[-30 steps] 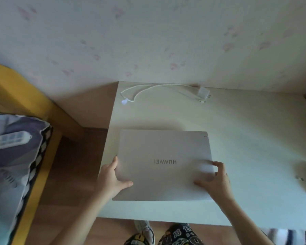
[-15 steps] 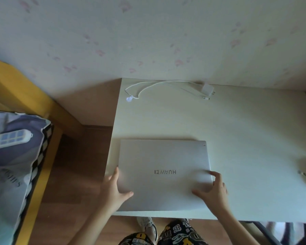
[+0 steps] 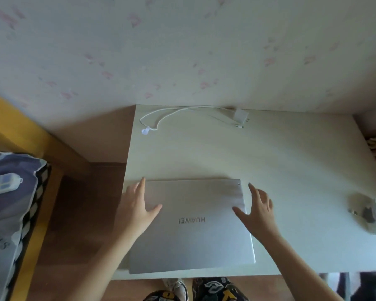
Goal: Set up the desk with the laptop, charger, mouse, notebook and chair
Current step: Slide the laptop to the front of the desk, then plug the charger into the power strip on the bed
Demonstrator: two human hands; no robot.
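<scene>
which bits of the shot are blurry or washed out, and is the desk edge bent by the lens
Head view: the grey mouse at the right edge is smeared; the far corner of the closed silver laptop shows streaky blur; the left hand and right hand are slightly soft. The white desk edges splay outward, a wide-angle effect. The white charger cable stays legible; light is dim and flat.

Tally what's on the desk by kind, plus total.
laptop: 1, lid shut
charger: 1, with white cable
mouse: 1, blurred, at the right edge
Total: 3

No notebook in view. Left hand and right hand lie flat at the laptop's sides.
</scene>
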